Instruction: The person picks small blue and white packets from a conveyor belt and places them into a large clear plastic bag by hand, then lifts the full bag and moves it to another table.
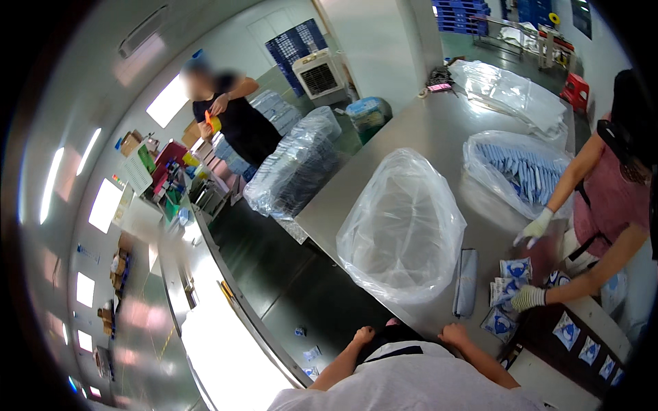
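Close to my body, my left hand (363,335) is curled into a loose fist beyond the table's near corner, with nothing visible in it. My right hand (453,334), also curled, rests by the near edge of the steel table (325,212); no object shows in it. A large clear plastic bag (401,240) stands with its mouth spread wide in front of me, and neither hand touches it. To its right lies a folded grey plastic bundle (466,282), nearest to my right hand. Small white-and-blue packets (504,294) are heaped beyond that.
At right, a co-worker's gloved hands (531,298) work over the packets beside a dark conveyor (548,335) carrying several more. A lined container (480,154) of upright packets stands behind. Another person (236,113) stands far left near wrapped stacks (291,164). A white-topped bench (226,349) runs along my left.
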Available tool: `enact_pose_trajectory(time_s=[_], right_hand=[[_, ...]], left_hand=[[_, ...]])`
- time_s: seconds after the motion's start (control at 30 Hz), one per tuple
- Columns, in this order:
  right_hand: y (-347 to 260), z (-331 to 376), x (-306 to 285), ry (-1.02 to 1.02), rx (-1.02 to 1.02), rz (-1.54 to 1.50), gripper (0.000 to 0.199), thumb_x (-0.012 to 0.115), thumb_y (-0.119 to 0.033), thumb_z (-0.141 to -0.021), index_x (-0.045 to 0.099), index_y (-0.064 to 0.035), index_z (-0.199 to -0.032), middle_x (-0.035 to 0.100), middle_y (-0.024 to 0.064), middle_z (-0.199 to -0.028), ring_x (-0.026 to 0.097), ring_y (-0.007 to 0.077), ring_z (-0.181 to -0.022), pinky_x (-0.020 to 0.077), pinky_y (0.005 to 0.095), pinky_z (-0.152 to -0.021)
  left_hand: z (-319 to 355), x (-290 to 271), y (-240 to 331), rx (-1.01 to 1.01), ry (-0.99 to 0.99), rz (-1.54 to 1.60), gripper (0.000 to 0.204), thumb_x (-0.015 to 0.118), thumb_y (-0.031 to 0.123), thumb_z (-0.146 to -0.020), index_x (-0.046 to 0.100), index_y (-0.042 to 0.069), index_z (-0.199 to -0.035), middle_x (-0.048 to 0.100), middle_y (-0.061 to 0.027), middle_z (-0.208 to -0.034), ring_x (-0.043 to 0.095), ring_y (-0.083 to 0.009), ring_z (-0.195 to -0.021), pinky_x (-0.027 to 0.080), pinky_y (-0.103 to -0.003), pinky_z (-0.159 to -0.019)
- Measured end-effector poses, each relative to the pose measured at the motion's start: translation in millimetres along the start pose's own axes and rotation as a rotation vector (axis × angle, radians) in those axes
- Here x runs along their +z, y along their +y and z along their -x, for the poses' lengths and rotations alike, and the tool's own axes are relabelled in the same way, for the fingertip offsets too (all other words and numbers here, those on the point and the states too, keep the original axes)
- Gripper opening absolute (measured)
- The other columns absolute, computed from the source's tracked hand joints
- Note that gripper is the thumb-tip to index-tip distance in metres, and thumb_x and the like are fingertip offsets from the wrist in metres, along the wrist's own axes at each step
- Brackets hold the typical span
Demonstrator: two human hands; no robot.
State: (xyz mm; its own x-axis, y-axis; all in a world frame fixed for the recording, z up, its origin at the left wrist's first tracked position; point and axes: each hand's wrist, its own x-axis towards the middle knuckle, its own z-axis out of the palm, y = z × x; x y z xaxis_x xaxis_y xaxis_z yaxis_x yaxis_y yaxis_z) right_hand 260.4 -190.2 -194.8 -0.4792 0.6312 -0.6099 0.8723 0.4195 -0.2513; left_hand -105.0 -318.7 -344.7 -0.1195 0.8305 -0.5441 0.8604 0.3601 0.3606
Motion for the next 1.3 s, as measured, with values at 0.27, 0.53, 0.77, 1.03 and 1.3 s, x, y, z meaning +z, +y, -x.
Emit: enact_pose_trajectory(time_s=[0.27,0.53,0.77,1.03,1.3], right_hand=[[-2,14,-5,0.120,0.132,-0.120,0.034,0.058,-0.038,-0.078,0.068,-0.0056,-0.083,0.066,0.0149,-0.087,0.063,0.0328,-0.083,0.0491,0.0456,-0.072],[-14,19,1,0.166,0.220,-0.151,0.028,0.059,-0.031,-0.074,0.067,-0.0048,-0.079,0.065,0.0160,-0.085,0.063,0.0345,-0.077,0.0492,0.0465,-0.067],[-14,12,8,0.246,0.286,-0.135,0.023,0.057,-0.025,-0.071,0.068,-0.0050,-0.078,0.066,0.0162,-0.080,0.064,0.0321,-0.073,0.0485,0.0471,-0.063],[-20,-10,2,0.142,0.387,-0.003,0.029,0.062,-0.034,-0.074,0.068,-0.0088,-0.086,0.066,0.0102,-0.091,0.061,0.0274,-0.086,0.0463,0.0445,-0.070],[-28,-34,-8,-0.024,0.536,-0.046,0.040,0.061,-0.032,-0.076,0.064,-0.0062,-0.107,0.060,0.0152,-0.108,0.053,0.0316,-0.100,0.0447,0.0504,-0.073]], left_hand=[[-37,-83,60,0.074,-0.198,-0.007,0.039,0.048,0.034,-0.082,0.061,0.010,-0.110,0.061,-0.0193,-0.107,0.058,-0.0364,-0.101,0.045,-0.044,-0.089],[-51,-100,90,0.122,-0.284,-0.040,0.038,0.045,0.035,-0.083,0.062,0.005,-0.102,0.060,-0.0226,-0.104,0.057,-0.0398,-0.098,0.046,-0.047,-0.085],[-56,-109,87,0.193,-0.232,-0.002,0.039,0.043,0.034,-0.085,0.062,0.002,-0.098,0.061,-0.0245,-0.098,0.057,-0.0406,-0.096,0.046,-0.047,-0.083],[-43,-122,70,0.190,-0.205,0.190,0.035,0.054,0.032,-0.081,0.065,0.002,-0.096,0.066,-0.0187,-0.087,0.064,-0.0306,-0.083,0.048,-0.038,-0.073],[-100,-75,-13,0.167,-0.271,0.120,0.036,0.056,0.034,-0.080,0.066,0.002,-0.095,0.066,-0.0193,-0.087,0.064,-0.0300,-0.083,0.048,-0.038,-0.073]])
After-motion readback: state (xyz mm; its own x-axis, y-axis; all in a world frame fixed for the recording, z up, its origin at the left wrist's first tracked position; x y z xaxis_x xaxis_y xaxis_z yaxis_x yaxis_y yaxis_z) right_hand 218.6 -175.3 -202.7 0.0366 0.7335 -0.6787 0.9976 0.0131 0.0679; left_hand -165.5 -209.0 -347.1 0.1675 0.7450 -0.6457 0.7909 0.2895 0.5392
